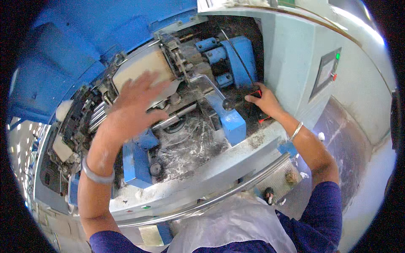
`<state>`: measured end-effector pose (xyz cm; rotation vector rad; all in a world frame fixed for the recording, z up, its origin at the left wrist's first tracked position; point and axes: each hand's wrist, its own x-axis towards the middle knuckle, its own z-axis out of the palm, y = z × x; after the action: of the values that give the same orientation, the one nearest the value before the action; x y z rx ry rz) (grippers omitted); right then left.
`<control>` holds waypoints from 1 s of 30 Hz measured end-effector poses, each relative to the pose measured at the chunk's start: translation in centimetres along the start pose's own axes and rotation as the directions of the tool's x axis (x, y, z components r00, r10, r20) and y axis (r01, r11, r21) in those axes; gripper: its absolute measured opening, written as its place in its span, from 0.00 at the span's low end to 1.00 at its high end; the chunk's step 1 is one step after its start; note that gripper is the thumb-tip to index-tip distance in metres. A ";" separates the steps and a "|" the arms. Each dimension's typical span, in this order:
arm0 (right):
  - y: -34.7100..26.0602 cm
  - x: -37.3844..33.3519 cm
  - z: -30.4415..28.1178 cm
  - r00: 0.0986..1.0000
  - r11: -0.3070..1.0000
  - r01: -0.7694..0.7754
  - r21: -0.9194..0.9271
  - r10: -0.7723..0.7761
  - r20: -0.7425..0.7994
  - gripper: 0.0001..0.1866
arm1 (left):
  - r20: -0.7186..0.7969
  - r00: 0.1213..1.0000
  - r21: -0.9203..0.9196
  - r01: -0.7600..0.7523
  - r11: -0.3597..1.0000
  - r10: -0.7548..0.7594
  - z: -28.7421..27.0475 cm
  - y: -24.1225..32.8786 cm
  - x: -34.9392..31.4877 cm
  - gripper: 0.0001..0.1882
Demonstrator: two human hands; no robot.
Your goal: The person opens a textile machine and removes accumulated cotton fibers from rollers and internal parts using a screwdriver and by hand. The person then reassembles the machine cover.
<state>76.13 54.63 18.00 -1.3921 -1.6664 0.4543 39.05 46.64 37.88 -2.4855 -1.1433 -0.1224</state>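
Fingers spread and smeared by motion, my left hand point(135, 105) is raised over the machine, holding nothing. Behind its fingers is a pale beige plate point(137, 63) framed by dark metal parts; whether the hand touches it I cannot tell. My right hand point(268, 102) is closed round the black and red handle of a tool with a long thin dark rod point(238, 55). The rod slants up and left past a blue block point(242, 59). A bent metal lever with a dark round knob point(228, 104) stands left of this hand. The handle is partly covered by my fingers.
Blue brackets point(233, 126) and a metal roller point(175, 117) sit in the dusty machine bed. A curved metal rail point(211, 204) runs along the front, near my apron. At the right, a control panel point(325, 75) with green and red buttons is set in the pale housing.
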 end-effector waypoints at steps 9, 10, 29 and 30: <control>-11.3 1.9 -3.8 0.893 0.807 0.231 -0.543 -0.397 -0.211 0.22 | -0.147 0.969 0.174 0.221 0.960 -0.197 3.9 -7.8 0.5 0.50; -13.1 2.7 -3.9 0.851 0.809 0.386 -0.442 -0.497 -0.167 0.16 | -0.165 0.973 0.179 0.192 0.965 -0.163 4.4 -7.9 1.3 0.52; -29.0 23.6 0.5 0.674 0.680 0.732 -0.043 -0.732 -0.098 0.11 | -0.406 0.913 0.501 0.255 0.827 -0.035 6.8 -12.2 9.5 0.52; -29.9 25.2 0.5 0.637 0.626 0.771 0.120 -0.759 -0.137 0.12 | -0.403 0.914 0.455 0.245 0.856 -0.047 5.3 -13.2 10.1 0.51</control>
<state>58.71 68.88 49.97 -0.4499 -1.9231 0.0278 35.40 63.61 39.65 -1.8149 -1.0375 -0.2984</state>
